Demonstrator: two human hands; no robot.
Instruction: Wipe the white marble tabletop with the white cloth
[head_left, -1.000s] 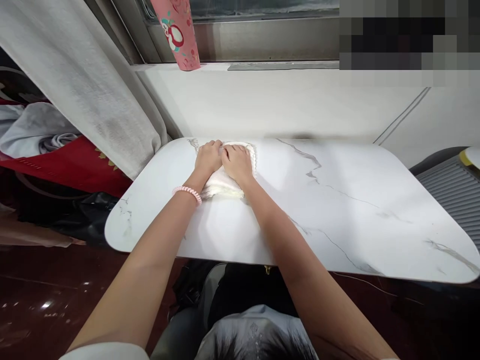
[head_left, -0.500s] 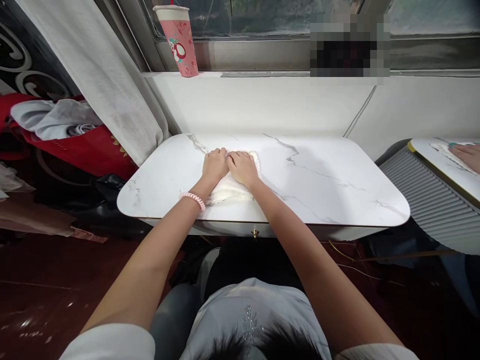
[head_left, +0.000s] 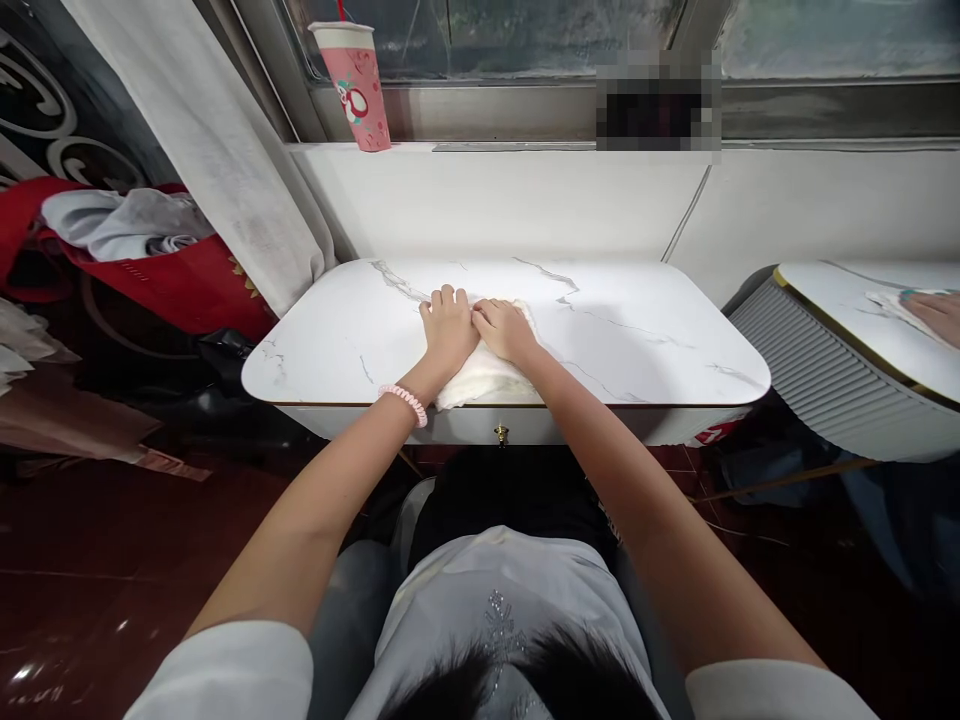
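White cloth [head_left: 484,380] pinned under two hands on the counter

Cloth is left of centre on the marbled white counter [head_left: 637,350], beneath and between both hands, its near edge showing at the counter's front edge, above the brass knob [head_left: 501,434].

Left hand [head_left: 450,332], pink coiled band [head_left: 405,402] at the wrist: grip spread, fingers apart and pointing away from the body. Right hand [head_left: 508,331]: fingers bent and close together over the far part of the cloth; can't tell if that grip pinches fabric or just presses. Hands touch, or nearly, at the thumbs.

Handling (judgement): light, limp, soft, nothing to break. Likely to ruckle if pushed from one corner and slide easily on the smooth top. Best hold is flat palms over the folded middle; to lift, pinch the loose near edge.

Versus half a second ago: hands and cloth have shifted rightward along the counter and nearer its front edge. Left fingers have fanned out; they were bunched closer. View has changed too, with the whole counter appearing smaller.

Also: pink cup [head_left: 358,90] on the sill; at far right, another person's hand [head_left: 937,314] on a second cloth [head_left: 892,304].
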